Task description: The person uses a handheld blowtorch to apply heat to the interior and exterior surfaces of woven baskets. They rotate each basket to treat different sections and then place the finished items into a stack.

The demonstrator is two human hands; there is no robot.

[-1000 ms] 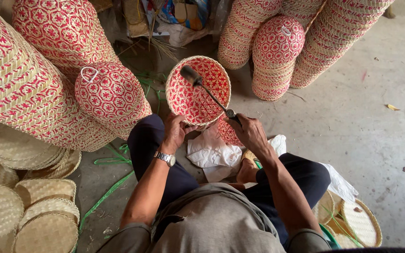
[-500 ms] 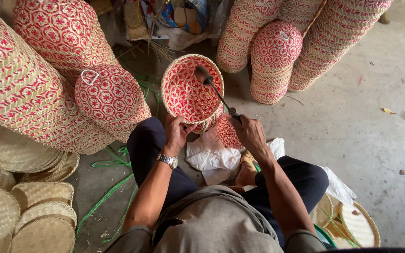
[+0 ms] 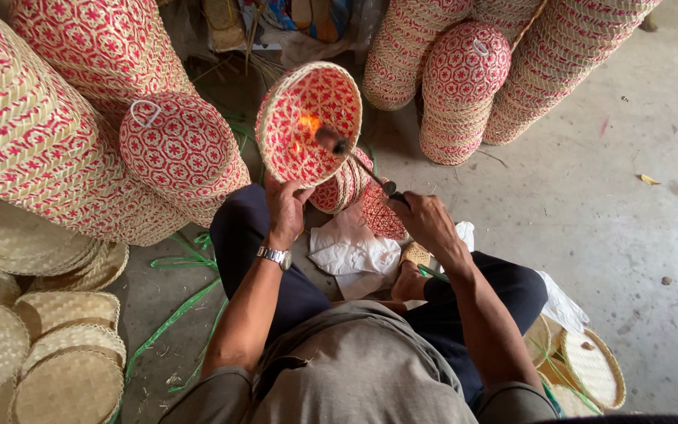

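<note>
My left hand (image 3: 286, 206) grips the lower rim of a round red-and-straw woven basket lid (image 3: 308, 126), tilted so its inside faces me. My right hand (image 3: 425, 221) holds a thin metal torch (image 3: 359, 163) by its handle. The torch tip sits inside the lid, and an orange flame (image 3: 308, 124) burns against the weave there. A wristwatch (image 3: 275, 256) is on my left wrist. I sit with knees apart over the floor.
Tall stacks of red patterned baskets (image 3: 56, 133) lie at left and stand at the back right (image 3: 464, 86). Plain straw lids (image 3: 49, 345) pile at lower left and lower right (image 3: 590, 365). White cloth (image 3: 351, 251) and green strips (image 3: 174, 318) lie on the concrete floor (image 3: 629, 220).
The lid has tilted a little left and nearer. The torch tip has moved deeper into it, and a flame now shows where none was visible before.
</note>
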